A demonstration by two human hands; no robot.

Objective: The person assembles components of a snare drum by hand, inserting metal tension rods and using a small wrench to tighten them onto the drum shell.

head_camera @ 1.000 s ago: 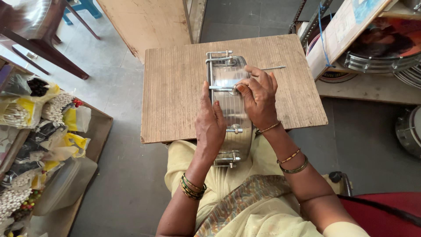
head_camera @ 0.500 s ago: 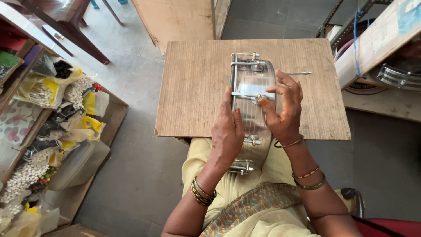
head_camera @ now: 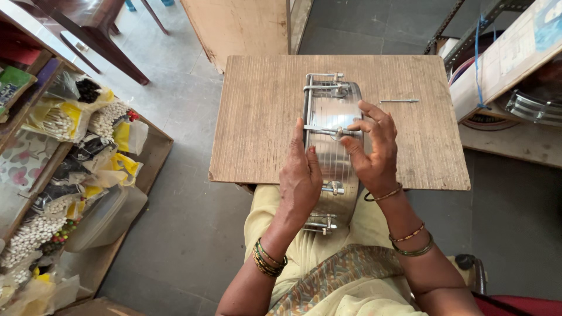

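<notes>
A long shiny steel drum-like frame (head_camera: 331, 111) with clamps and bolts lies lengthwise on a wooden board (head_camera: 257, 117) across my lap. My left hand (head_camera: 300, 175) rests flat against the frame's left side, steadying it. My right hand (head_camera: 372, 149) presses on the frame's right side, with its fingertips pinching a bolt fitting near the middle crossbar. A thin metal rod (head_camera: 399, 101) lies loose on the board to the right of the frame.
Shelves with bagged goods (head_camera: 76, 129) and a plastic tub (head_camera: 102, 219) stand on the left. A dark wooden table leg (head_camera: 105, 44) is at the top left. A cardboard box (head_camera: 503, 58) and metal items sit on the right.
The view has shifted slightly. My hands keep the same places on the frame; my right fingers have worked a little at the middle bolt.
</notes>
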